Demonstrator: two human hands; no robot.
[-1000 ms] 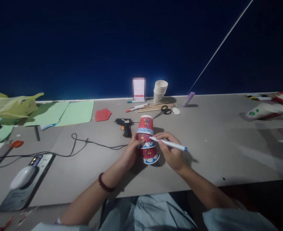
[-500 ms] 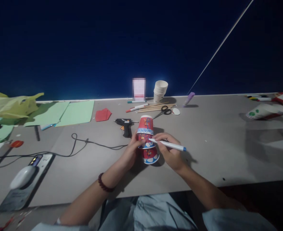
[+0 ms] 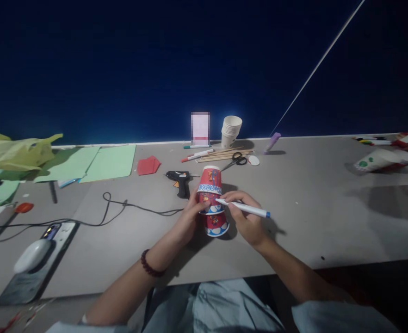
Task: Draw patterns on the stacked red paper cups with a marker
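A column of three red and blue paper cups (image 3: 211, 178), mouths down, stands in front of me on the table. My left hand (image 3: 189, 217) wraps the left side of the middle cup, thumb across its front. Pinched in my right hand (image 3: 249, 219) is a white marker (image 3: 250, 209) with a blue end pointing right. Its tip meets or nearly meets the middle cup's right side; contact cannot be made out for sure. Just behind my left hand lies a black glue gun (image 3: 180, 180), its cord running left.
Scissors (image 3: 237, 159), wooden sticks (image 3: 221, 155) and a stack of white paper cups (image 3: 230, 132) are behind the red cups. Red paper (image 3: 148, 165) and green sheets (image 3: 108, 163) lie left. A phone (image 3: 27, 282) with a white case (image 3: 33, 255) sits front left. White cups (image 3: 377, 160) lie far right.
The marker tip has shifted slightly down-left and back on the middle cup, with small movements of my right hand. My left hand keeps its hold. A shadow at the far right changes.
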